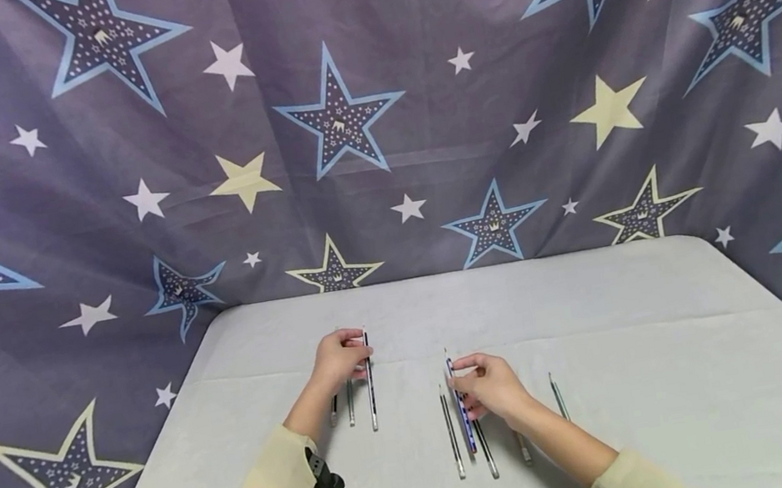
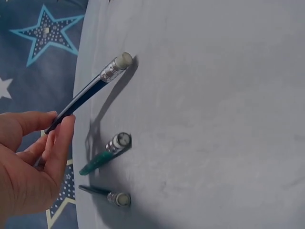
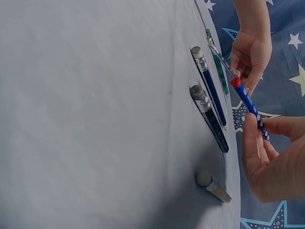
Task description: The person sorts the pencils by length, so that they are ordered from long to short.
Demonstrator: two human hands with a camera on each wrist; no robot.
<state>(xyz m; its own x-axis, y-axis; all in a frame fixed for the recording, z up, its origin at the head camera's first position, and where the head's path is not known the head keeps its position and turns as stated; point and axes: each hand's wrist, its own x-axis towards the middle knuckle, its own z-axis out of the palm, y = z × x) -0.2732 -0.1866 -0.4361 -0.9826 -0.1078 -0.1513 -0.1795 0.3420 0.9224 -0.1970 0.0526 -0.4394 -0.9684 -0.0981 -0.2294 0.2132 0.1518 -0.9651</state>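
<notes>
On the left, my left hand pinches a dark blue pencil between thumb and fingers, its eraser end pointing toward me. Beside it lie a green pencil and a dark pencil, partly hidden by the hand in the head view. Nearer the middle, my right hand pinches a blue patterned pencil with a red end. A dark striped pencil lies to its left, and another dark pencil just to its right. A tan pencil shows from under the right forearm.
A green pencil lies beyond the right forearm, which covers part of it. Everything rests on a table with a pale cloth. A purple-grey curtain with stars hangs behind the table's far edge.
</notes>
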